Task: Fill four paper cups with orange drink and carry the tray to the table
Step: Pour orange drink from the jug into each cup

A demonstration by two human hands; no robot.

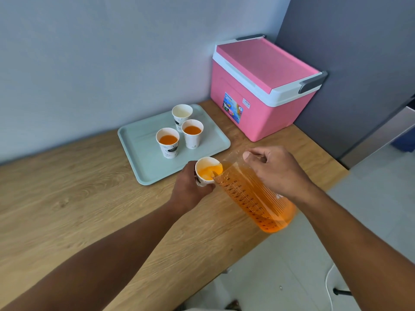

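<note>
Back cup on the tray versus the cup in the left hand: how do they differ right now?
The back cup stands upright on the tray; the held cup is off the tray, tilted, gripped by the left hand. The back cup looks empty, white inside; the held cup is taking orange drink from the jug in the right hand. Both are white printed paper cups.

Wooden counter, light oak grain, set against the wall. Directly on it: a pale green tray near the back edge and a pink cooler box, lid closed, in the far right corner. Tray and cooler sit near each other, not touching.
</note>
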